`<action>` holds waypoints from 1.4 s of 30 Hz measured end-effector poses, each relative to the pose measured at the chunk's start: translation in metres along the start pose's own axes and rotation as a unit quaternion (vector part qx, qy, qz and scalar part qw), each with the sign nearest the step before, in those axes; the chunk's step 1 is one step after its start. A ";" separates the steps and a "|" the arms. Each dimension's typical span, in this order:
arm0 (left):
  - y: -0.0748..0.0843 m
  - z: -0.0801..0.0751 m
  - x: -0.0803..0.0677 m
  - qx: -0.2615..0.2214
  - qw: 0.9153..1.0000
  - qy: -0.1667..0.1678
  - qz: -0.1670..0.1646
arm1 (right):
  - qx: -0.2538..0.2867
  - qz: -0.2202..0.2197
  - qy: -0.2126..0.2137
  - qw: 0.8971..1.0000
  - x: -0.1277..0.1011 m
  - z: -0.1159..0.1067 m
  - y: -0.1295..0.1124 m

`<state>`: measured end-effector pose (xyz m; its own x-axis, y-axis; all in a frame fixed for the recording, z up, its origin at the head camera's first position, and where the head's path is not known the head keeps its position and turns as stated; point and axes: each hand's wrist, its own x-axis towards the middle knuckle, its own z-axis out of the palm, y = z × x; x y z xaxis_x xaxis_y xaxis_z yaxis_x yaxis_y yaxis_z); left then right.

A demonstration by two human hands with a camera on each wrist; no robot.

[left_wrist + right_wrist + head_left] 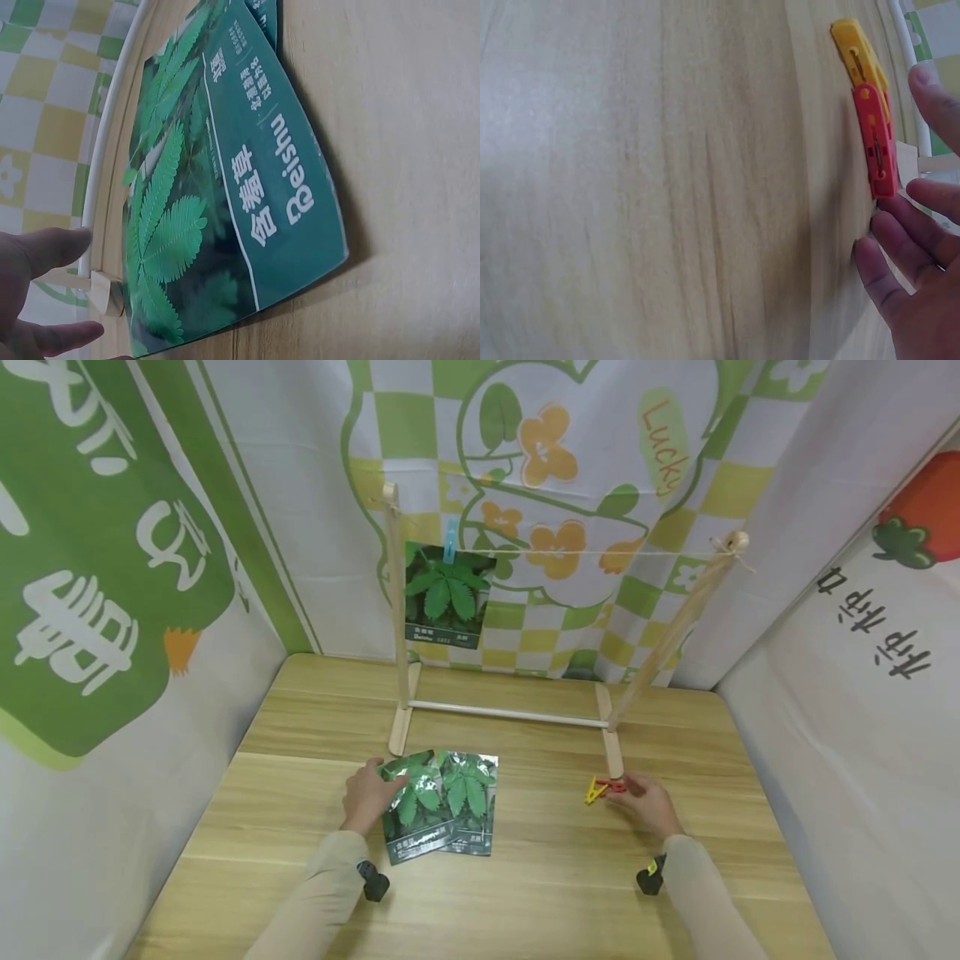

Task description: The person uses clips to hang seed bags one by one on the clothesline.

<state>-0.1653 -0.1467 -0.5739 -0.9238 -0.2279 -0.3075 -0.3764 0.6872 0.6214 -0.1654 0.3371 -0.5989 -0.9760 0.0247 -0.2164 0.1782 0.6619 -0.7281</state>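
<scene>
Bare surface [555, 877] lies open between the packets [438, 806] and the pegs [603, 790]. Behind them the rack [510, 714], with its crossbar, posts and string, bars the way back.

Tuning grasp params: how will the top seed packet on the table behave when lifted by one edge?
The top seed packet is probably floppy: its glossy foil already bows off the table beside the left hand. Likely light, being thin and flat. The shiny face may slip over the packet beneath.
</scene>
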 end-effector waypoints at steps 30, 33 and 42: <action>-0.013 0.007 0.000 0.107 0.991 -0.003 0.085 | -0.046 0.024 0.027 0.998 0.001 0.000 0.001; -0.012 0.007 -0.002 0.107 0.991 0.006 0.075 | -0.045 0.015 0.020 0.999 0.004 0.001 0.000; -0.005 0.018 -0.009 0.138 0.987 0.056 0.064 | -0.042 -0.013 0.033 0.998 0.006 0.011 -0.003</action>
<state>-0.1542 -0.1357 -0.5879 -0.9701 -0.1916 -0.1491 -0.2378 0.8735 0.4248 -0.1707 0.3274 -0.6053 -0.9868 0.0548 -0.1527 0.1446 0.7239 -0.6746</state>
